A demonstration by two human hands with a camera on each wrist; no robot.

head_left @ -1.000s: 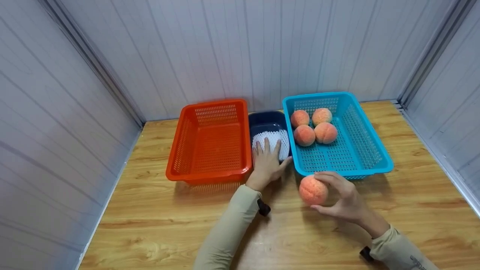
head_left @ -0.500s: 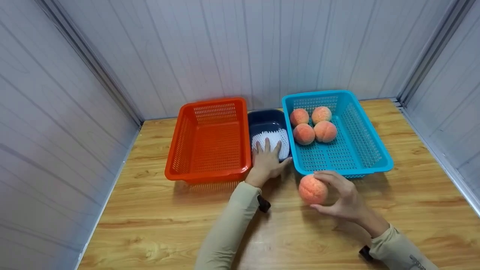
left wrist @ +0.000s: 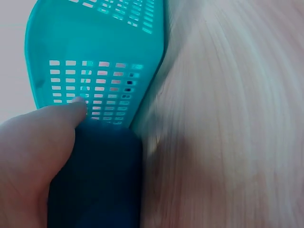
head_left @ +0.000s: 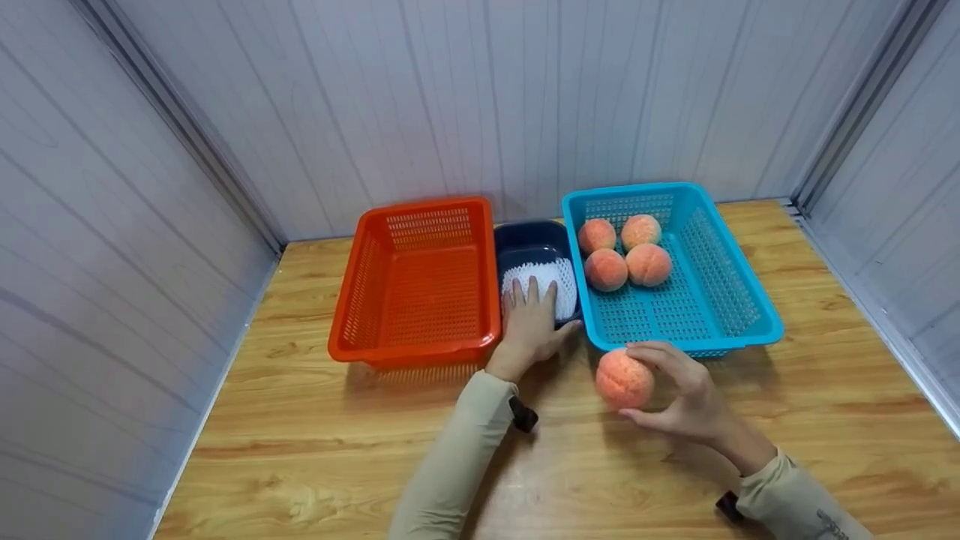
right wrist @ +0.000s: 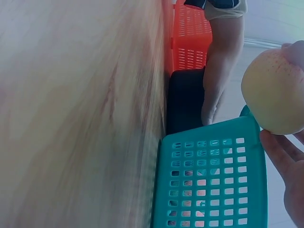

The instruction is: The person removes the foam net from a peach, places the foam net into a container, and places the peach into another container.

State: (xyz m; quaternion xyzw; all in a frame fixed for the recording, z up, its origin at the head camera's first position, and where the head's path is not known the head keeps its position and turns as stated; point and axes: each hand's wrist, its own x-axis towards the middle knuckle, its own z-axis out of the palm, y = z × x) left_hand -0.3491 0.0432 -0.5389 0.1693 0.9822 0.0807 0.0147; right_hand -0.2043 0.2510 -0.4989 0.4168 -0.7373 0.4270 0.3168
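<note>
My right hand [head_left: 686, 397] holds a pinkish-orange peach [head_left: 624, 379] between thumb and fingers, just in front of the blue basket's near rim. In the right wrist view the peach's [right wrist: 271, 97] paler side faces the camera. My left hand [head_left: 531, 330] lies palm down with fingers spread on white foam netting [head_left: 564, 289] inside a small dark blue tub [head_left: 529, 238]. Its thumb points toward the blue basket [head_left: 763, 319]. The left wrist view shows that thumb and the tub's outer wall [left wrist: 102, 183]; the other fingers are hidden there. Several more peaches [head_left: 626, 253] sit in the blue basket's left half.
An orange-red basket [head_left: 420, 352] stands left of the tub with nothing inside. Baskets and tub are side by side near the back wall [head_left: 420, 97] of a wood-grain table [head_left: 285, 435]. Side walls [head_left: 105, 300] border the table at left and right.
Both hands keep nearly the same place and hold. The whole head view has shifted very slightly.
</note>
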